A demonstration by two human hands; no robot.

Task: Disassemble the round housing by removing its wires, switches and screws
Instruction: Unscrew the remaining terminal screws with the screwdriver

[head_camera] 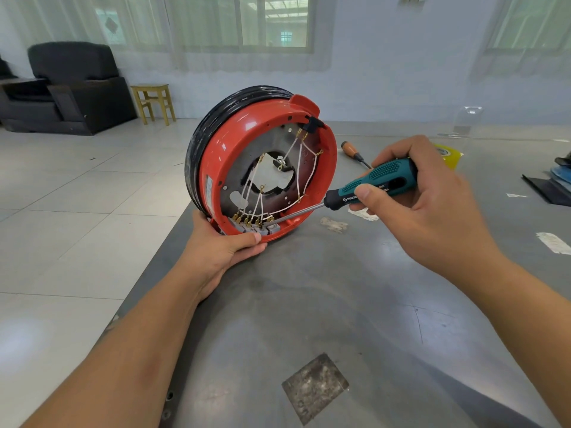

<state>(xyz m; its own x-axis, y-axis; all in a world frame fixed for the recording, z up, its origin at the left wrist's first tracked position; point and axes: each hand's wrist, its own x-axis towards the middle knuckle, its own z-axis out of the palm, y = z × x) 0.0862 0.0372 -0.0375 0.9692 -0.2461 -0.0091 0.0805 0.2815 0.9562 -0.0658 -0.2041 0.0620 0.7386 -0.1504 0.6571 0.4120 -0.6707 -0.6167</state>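
Red housing: round glossy plastic housing (272,168) stood on edge on grey metal counter (309,304).
Left hand (222,251): gripped its lower rim.
Right hand (423,196): clenched teal ribbed screwdriver (355,189), tip at white switches (256,228).

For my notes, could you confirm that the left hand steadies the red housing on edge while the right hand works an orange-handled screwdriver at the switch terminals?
Not quite: the head view shows the right hand holding the teal-handled screwdriver; the orange-handled one lies on the table. The left hand does steady the red housing on edge.
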